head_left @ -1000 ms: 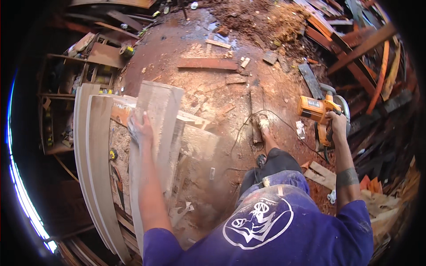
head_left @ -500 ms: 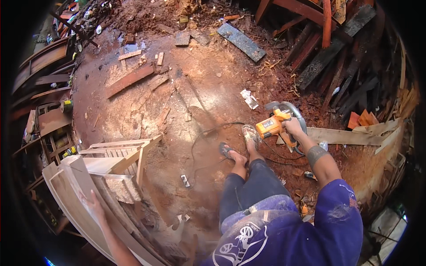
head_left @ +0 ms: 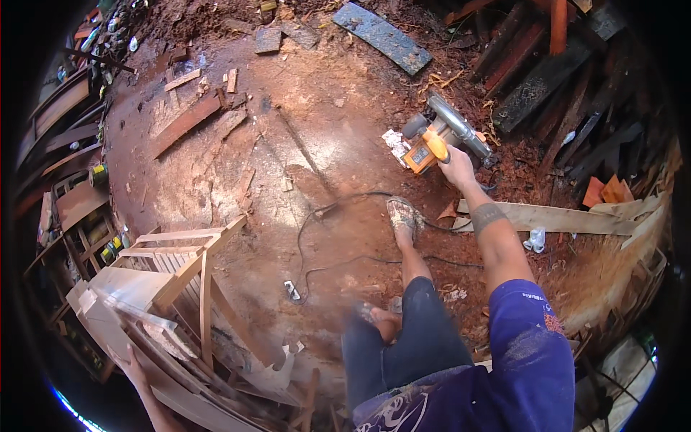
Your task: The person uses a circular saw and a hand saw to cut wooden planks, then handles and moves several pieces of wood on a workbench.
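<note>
Your left hand [head_left: 132,358], half cut off, presses the pale board [head_left: 137,288]; your right hand [head_left: 456,167] fingers grip the orange circular saw [head_left: 439,140], blade hidden.

From my remote seat I saw that the floor [head_left: 302,144] was bare reddish earth dusted with sawdust. A dark grey board [head_left: 383,36] lay flat on it near the top, and a reddish plank [head_left: 186,122] with small offcuts beside it lay to the upper left. A black cable [head_left: 338,237] snaked across the middle, ending at a small white plug [head_left: 291,290]. A pale long plank [head_left: 568,218] lay on the right, a crumpled white scrap [head_left: 535,240] just beside it. A pale wooden frame [head_left: 183,266] rested at the lower left, and dark timbers [head_left: 568,93] were heaped at the upper right.
</note>
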Action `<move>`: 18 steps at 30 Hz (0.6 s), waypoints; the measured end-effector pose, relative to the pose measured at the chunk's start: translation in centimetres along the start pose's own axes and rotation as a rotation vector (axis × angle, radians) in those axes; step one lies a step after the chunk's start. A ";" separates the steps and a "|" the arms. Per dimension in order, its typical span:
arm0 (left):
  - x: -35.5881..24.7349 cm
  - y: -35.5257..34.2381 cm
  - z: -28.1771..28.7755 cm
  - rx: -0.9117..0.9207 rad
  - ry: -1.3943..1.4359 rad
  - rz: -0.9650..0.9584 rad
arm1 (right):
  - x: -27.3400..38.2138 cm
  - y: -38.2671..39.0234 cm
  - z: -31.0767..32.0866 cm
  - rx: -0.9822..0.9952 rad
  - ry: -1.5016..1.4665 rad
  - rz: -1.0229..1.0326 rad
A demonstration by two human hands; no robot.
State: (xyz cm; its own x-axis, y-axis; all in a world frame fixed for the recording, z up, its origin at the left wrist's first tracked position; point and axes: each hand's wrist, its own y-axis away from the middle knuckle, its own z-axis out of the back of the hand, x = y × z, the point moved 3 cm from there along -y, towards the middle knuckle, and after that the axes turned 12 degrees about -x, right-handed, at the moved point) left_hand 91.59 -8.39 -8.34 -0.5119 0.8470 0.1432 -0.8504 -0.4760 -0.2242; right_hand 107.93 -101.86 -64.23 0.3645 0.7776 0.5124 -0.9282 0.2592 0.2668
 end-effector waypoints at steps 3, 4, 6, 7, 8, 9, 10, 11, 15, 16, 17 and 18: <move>1.7 0.1 0.6 0.027 0.022 0.012 | -2.2 2.9 -2.2 0.121 0.097 0.045; 2.0 0.5 0.7 0.015 0.030 0.044 | -3.6 4.0 -2.7 0.178 0.111 0.108; 0.7 -0.3 -0.3 0.020 0.072 0.090 | -8.3 7.1 -5.2 0.196 0.121 0.087; 0.1 0.6 -0.2 0.034 0.105 0.155 | -8.5 7.9 -5.8 0.249 0.130 0.066; -1.0 1.1 -0.1 0.046 0.134 0.220 | -8.7 8.5 -6.5 0.305 0.135 0.046; -1.1 1.1 0.4 0.041 0.110 0.225 | -9.0 9.0 -7.5 0.323 0.121 0.055; -0.9 1.2 0.6 0.028 0.091 0.226 | -9.5 9.2 -8.5 0.295 0.185 0.082; -0.6 1.3 0.9 0.014 0.070 0.232 | -9.9 9.4 -9.2 0.266 0.248 0.115; 0.2 -0.6 -0.3 -0.007 -0.002 0.143 | -12.1 10.8 -11.2 0.218 0.320 -0.006; 0.4 -0.1 0.1 -0.014 0.049 0.171 | -10.4 10.8 -10.8 0.224 0.382 -0.015; -2.2 0.0 -1.7 -0.014 0.082 0.171 | -10.4 11.0 -9.9 0.167 0.433 -0.016; -0.3 0.7 1.0 -0.047 0.060 0.067 | -8.2 11.1 -10.0 0.310 0.520 -0.167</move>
State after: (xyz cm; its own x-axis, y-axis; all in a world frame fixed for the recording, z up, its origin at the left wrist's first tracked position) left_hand 91.06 -9.19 -7.55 -0.5581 0.8270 0.0685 -0.8070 -0.5217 -0.2768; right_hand 93.91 -99.61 -73.63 0.3465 0.9380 0.0005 -0.7689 0.2838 0.5729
